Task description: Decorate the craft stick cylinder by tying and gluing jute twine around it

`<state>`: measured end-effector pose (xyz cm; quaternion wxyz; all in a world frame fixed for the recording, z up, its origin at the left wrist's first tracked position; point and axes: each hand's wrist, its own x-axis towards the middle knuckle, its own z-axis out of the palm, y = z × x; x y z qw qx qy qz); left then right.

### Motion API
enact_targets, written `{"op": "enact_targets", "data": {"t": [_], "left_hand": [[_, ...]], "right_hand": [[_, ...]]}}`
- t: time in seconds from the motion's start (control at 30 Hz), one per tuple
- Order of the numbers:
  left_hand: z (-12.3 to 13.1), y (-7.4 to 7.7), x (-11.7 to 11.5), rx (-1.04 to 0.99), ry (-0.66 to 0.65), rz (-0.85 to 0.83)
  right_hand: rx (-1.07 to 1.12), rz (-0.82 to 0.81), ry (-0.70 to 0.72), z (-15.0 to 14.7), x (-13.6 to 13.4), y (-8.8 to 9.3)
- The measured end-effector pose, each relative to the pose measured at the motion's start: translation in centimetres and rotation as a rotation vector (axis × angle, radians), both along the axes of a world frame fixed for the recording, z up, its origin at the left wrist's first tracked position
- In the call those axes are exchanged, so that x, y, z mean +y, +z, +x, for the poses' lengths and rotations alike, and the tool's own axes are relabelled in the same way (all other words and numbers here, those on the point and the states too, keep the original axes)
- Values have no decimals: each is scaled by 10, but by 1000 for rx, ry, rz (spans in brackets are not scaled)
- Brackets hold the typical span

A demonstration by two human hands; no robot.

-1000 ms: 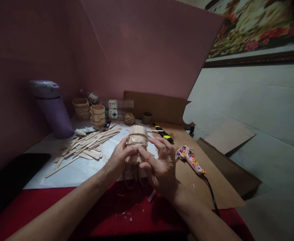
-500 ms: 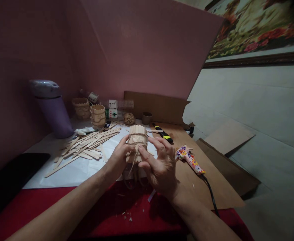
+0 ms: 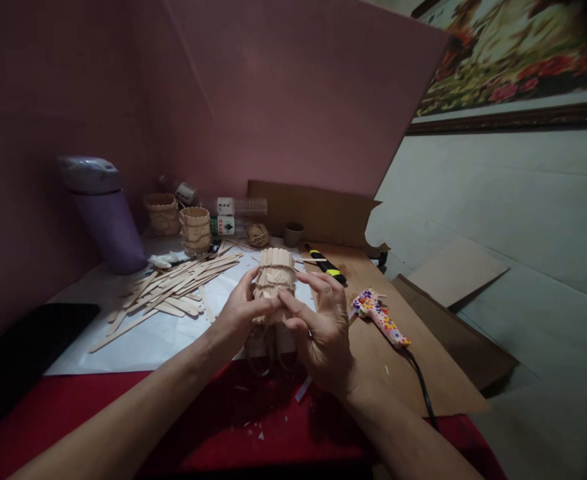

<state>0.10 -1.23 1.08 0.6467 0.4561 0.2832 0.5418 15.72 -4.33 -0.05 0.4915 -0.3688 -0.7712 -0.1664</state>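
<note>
A small cup of upright wooden sticks [image 3: 276,270], with twine round it, is held tilted between both hands near the table's front edge. My left hand [image 3: 241,303] grips its left side, the thumb lying across the front. On the right side, my right hand [image 3: 323,323] has its fingers around the cup and its index fingertip on the front, close to the left thumb. Loops of twine hang under the cup, over the red cloth. Its lower part is partly hidden by the fingers.
Loose wooden sticks [image 3: 173,290] lie on white paper at the left. Behind stand two finished-looking stick cups [image 3: 196,230], a purple bottle [image 3: 108,220], a twine ball [image 3: 257,235] and a small pot [image 3: 293,233]. Rightward are a utility knife [image 3: 326,263] and a flowered glue gun [image 3: 381,319].
My left thumb has moved right across the front of the cup, towards the right index finger. The twine end that hung over the front no longer shows there.
</note>
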Motion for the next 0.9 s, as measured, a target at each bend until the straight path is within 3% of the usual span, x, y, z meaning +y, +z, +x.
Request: {"op": "enact_targets", "data": {"t": [0.43,0.6,0.9], "left_hand": [[0,1,-1,-2,24,6],[1,5,-2,-47,-5,-89],[1,15,-6,-99,70,-117]], "right_hand": [[3,49,20,1,-2,4],[-9,55,-1,0,-3,5],[79,26,25,1,-1,3]]}}
